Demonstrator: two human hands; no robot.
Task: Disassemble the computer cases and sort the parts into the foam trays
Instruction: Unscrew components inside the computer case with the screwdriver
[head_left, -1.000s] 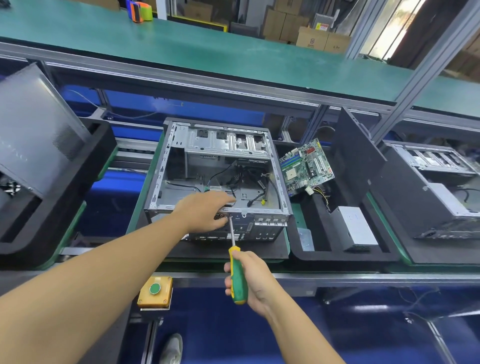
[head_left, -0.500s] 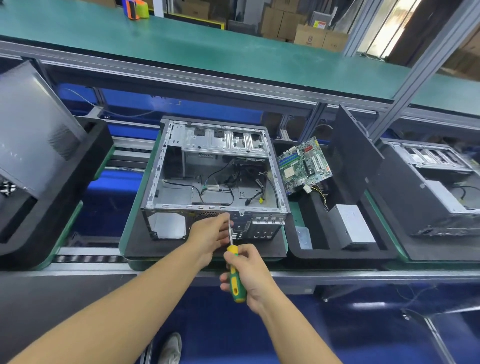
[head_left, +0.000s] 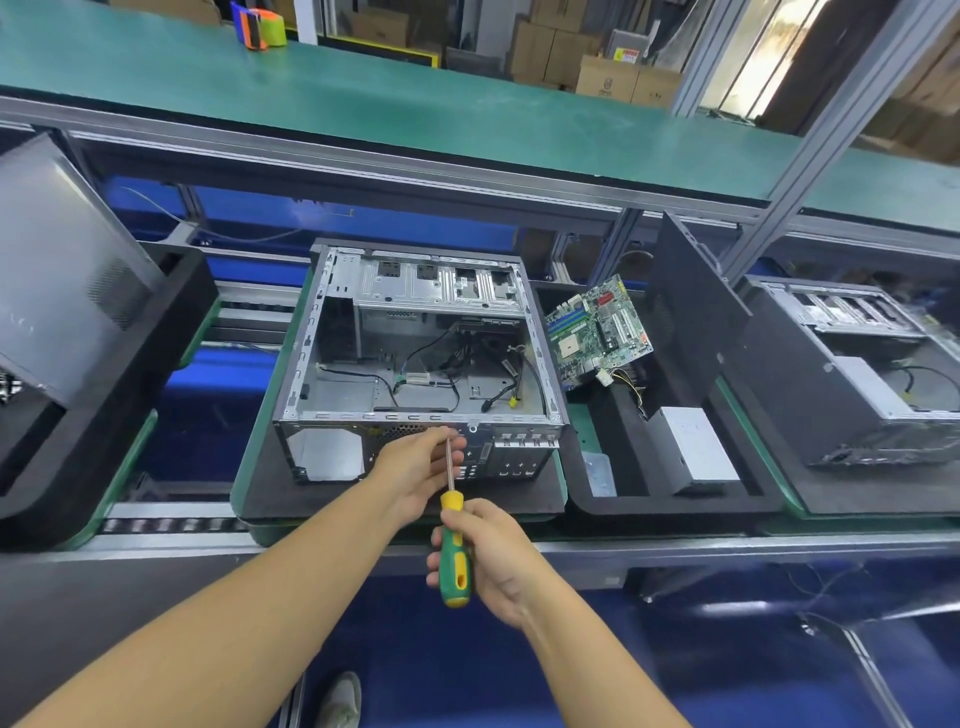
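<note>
Two hands on the screwdriver (head_left: 451, 512): our right hand (head_left: 493, 558) wraps its handle, left hand (head_left: 422, 470) pinches the shaft at frame centre; the steel computer case (head_left: 421, 364) looks rigid, heavy, sharp-edged — lift by frame rails.

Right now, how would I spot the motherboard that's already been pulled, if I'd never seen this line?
Find the open case in the middle, on its black foam pad. In the foam tray just right of it, the motherboard leans tilted at the far end, above a grey box. It is the only green circuit board in view, with blue slots and a white socket.
</note>
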